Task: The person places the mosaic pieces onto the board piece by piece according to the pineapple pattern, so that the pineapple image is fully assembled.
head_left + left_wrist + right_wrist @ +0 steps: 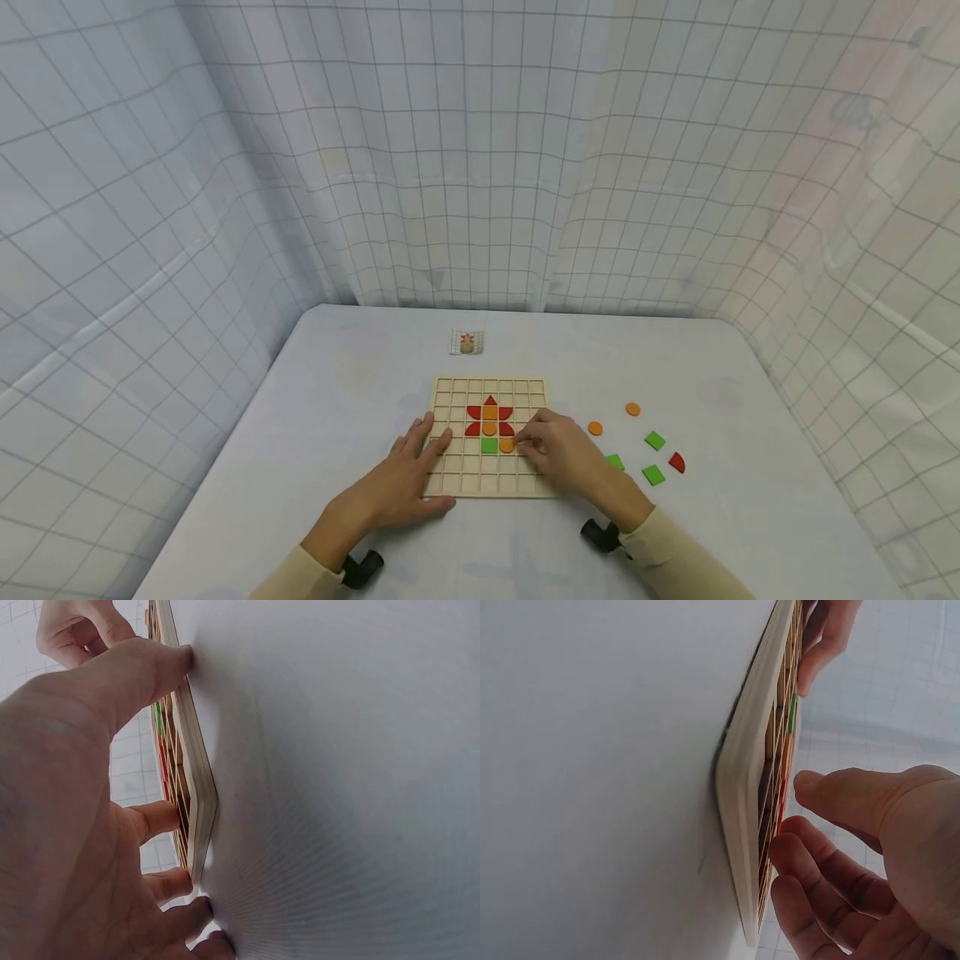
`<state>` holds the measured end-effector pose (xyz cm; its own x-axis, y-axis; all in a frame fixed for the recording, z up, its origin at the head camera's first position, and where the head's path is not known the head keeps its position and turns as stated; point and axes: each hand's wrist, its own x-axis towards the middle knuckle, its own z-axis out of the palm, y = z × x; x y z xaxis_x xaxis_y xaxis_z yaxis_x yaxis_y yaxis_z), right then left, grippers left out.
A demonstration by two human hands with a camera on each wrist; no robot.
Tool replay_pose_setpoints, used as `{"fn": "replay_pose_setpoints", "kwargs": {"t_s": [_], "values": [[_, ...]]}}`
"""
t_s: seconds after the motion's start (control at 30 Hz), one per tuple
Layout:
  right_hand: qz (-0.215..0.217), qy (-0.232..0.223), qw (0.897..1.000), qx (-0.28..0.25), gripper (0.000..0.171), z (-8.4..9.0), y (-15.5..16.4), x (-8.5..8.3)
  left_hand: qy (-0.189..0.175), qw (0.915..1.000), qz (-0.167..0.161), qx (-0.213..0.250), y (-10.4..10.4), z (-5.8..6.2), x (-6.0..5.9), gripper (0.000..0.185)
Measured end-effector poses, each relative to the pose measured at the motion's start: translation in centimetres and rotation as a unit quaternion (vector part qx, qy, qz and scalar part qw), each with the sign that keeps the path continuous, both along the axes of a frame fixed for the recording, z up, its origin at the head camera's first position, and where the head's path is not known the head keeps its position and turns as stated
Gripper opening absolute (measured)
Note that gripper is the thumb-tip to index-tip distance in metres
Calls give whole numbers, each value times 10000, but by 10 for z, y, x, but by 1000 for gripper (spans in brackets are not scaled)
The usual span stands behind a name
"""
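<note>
Both hands rest on the wooden grid board (487, 483): left hand (408, 479) flat with relaxed fingers, right hand (558, 450) touching an orange round piece (507, 446) with its fingers; whether it pinches the piece, I cannot tell.

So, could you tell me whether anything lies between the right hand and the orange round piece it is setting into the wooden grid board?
Nothing visible does: the right hand has its fingertips right at the orange round piece on the wooden grid board, beside the green square piece.
</note>
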<state>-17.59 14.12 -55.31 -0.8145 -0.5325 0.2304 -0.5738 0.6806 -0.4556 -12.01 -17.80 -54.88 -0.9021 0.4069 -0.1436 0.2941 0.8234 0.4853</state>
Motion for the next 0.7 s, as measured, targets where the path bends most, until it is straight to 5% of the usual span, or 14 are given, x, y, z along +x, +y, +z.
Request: {"fn": "replay_pose_setpoints", "kwargs": {"t_s": [0.7], "values": [[-608, 71, 9981, 37, 20, -2, 38, -5, -73, 9999, 92, -51, 1, 3, 3, 107]]}}
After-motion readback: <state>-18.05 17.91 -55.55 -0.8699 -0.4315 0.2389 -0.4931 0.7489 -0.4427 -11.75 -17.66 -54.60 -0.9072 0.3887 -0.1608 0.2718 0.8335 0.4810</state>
